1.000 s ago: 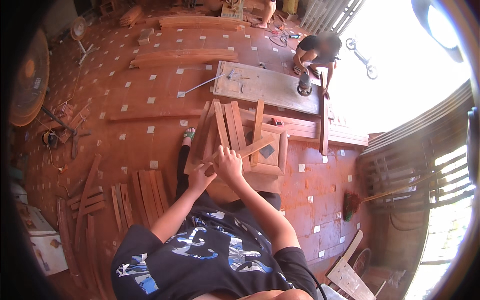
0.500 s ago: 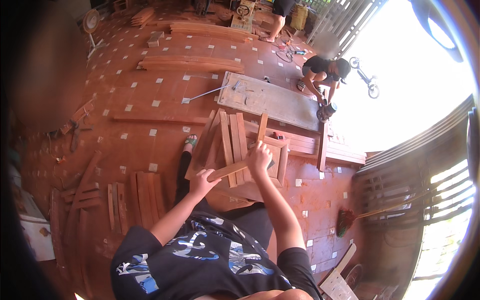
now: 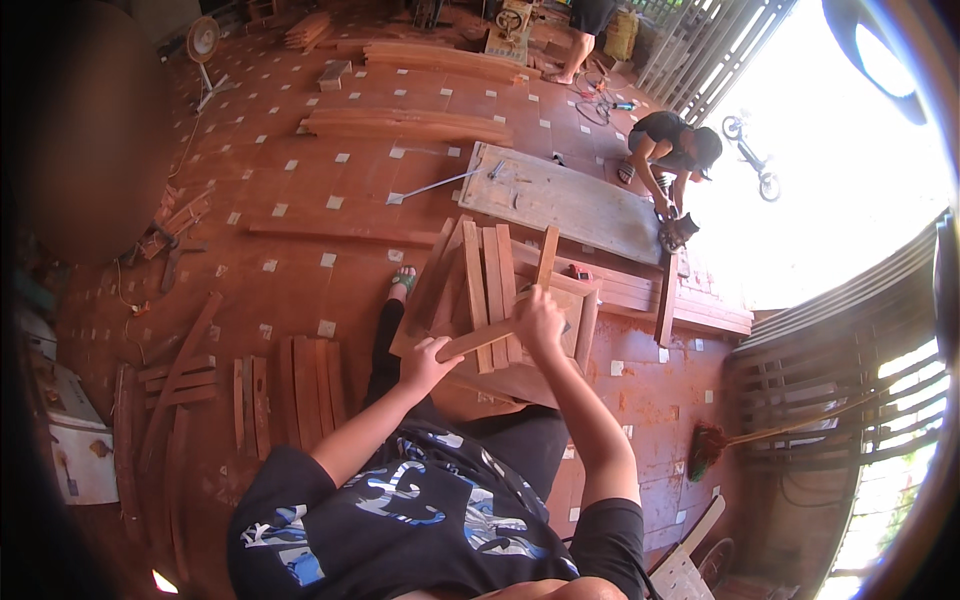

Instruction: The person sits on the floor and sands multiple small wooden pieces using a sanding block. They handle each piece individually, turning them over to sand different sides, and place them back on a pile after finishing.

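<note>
A narrow wooden strip [image 3: 477, 340] slants between my hands above a small wooden work stand with a framed panel [image 3: 588, 318]. My left hand [image 3: 428, 366] is closed around its lower left end. My right hand [image 3: 540, 318] is closed at the other end, where a second, lighter strip [image 3: 548, 256] points away from me. Whether the two strips are joined is hidden by my right fingers. A small dark piece shows just right of that hand. Several loose wooden strips [image 3: 492, 270] lie side by side on the stand, under and beyond the held strip.
A long grey board [image 3: 560, 195] lies beyond the stand, where a crouching person [image 3: 668, 150] works a power tool [image 3: 678, 233] on a timber. Stacked boards [image 3: 312, 380] lie on the tiled floor at left. A broom [image 3: 708, 447] is at right; another person's legs [image 3: 577, 55] stand far back.
The whole view has shifted, so the scene sits slightly farther right. Both hands keep their hold on the strip, and the crouching person's head has dipped a little.
</note>
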Tool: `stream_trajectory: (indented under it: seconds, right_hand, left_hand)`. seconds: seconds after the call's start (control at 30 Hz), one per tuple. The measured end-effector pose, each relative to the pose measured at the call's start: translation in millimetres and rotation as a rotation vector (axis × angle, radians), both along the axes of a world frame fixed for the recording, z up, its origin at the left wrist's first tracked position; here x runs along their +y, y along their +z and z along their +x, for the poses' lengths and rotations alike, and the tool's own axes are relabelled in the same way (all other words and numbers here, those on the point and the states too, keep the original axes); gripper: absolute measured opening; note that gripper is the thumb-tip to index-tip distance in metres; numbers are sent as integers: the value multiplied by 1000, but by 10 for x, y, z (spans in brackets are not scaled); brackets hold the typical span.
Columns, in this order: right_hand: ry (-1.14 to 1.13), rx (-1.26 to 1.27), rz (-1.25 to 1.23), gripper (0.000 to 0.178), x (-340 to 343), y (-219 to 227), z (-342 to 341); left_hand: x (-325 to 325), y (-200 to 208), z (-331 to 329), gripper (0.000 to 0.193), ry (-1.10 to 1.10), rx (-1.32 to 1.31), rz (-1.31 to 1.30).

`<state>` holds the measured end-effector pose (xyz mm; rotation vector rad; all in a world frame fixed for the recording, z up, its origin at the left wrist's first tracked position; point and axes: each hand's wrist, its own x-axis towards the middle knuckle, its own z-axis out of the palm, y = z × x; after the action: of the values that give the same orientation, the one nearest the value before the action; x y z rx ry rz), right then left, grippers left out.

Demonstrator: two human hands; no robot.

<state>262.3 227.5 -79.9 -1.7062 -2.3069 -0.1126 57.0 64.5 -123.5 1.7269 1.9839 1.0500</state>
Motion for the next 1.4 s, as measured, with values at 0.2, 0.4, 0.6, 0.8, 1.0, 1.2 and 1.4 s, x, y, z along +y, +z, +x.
stream_trajectory:
  seconds: [0.2,0.4,0.6,0.8,1.0,1.2,1.4]
  right_hand:
    - [-87,-54,-37,55,172,106,100]
    - [27,146,-158,61,-475,39,-455]
    - [269,211,-136,61,-1062,40,-801]
    - [56,134,-47,55,-230,49,-85]
    - [-300,51,-5,55,135,46,256]
    - [-31,222,12,49,-709,-132,-634]
    - [69,355,-136,50,-1067,30,-972]
  left_hand:
    - [-12,-54,15,45,23,21,44]
    - [-7,-59,21,42,7,-3,29]
    - [-13,-212,-75,42,29,-15,-129]
    - [-2,6,-2,43,3,-21,46]
    - [27,-89,-20,43,8,-21,83]
    - [2,-5,20,35,1,-49,35]
    - [-4,-118,-94,32,-6,-64,-116]
